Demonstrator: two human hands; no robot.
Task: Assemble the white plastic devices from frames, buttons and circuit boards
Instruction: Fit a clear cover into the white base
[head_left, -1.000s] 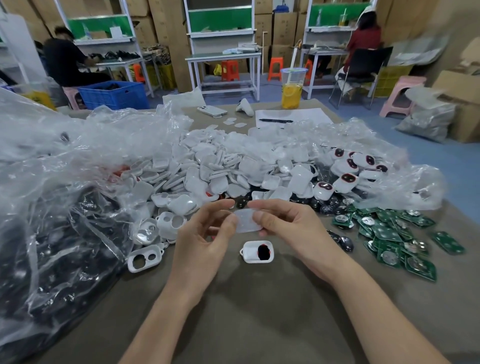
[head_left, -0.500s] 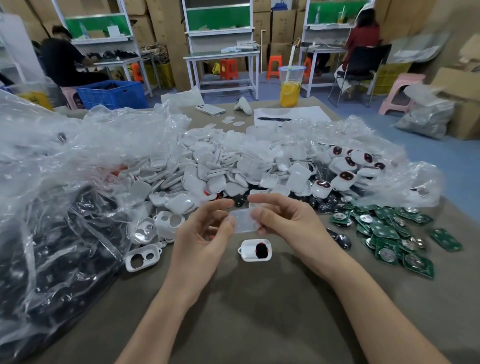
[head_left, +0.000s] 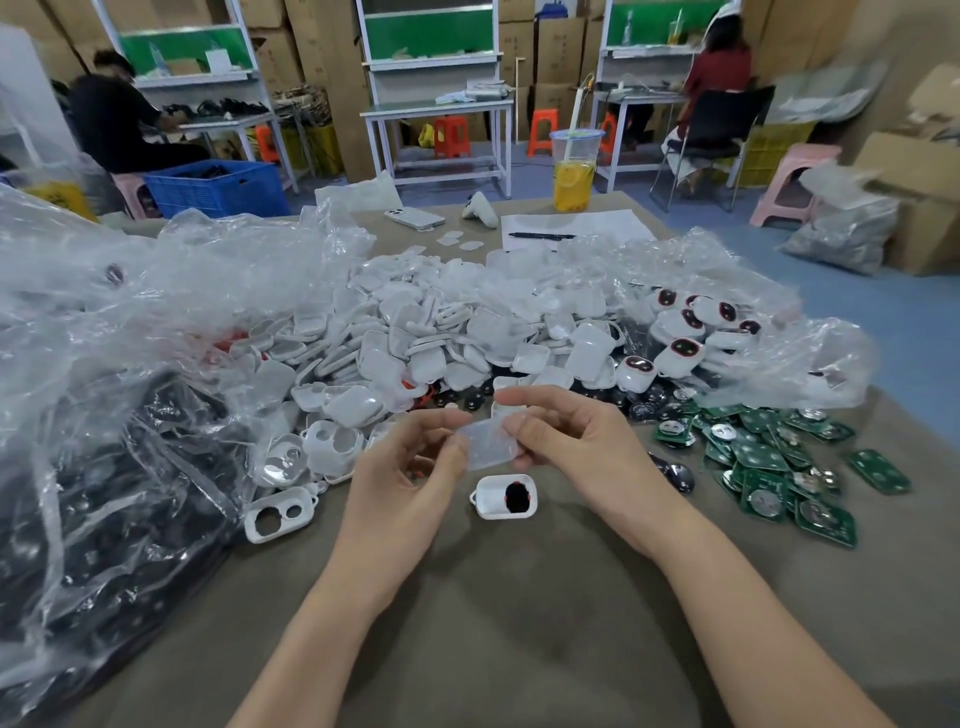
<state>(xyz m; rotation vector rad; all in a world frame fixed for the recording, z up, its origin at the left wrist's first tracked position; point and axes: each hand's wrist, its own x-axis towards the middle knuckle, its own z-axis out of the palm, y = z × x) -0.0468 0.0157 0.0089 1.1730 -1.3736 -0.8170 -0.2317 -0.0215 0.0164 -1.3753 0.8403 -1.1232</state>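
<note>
While both hands pinch one thin white cover (head_left: 488, 444) above the middle of the table (head_left: 519, 623), I see little margin for error. My left hand (head_left: 400, 483) has it by thumb and fingertips at its left end, the other fingers loosely curled; my right hand (head_left: 576, 441) nips the right end the same way. Just below it, near the table's centre, lies a frame (head_left: 505, 497) with a dark button showing in its opening, apart from both hands. I judge the cover is meant to go down onto that frame. It is thin and slick, so a light pinch could let it twist or drop into the pile of shells (head_left: 415, 338) behind, where it would be lost among look-alikes. Pressed on askew, it may not seat, or may nudge the button out of place. The boards (head_left: 769, 467) lie toward the right edge, and I cannot tell whether one already sits in the frame; closing without it would mean reopening.
</note>
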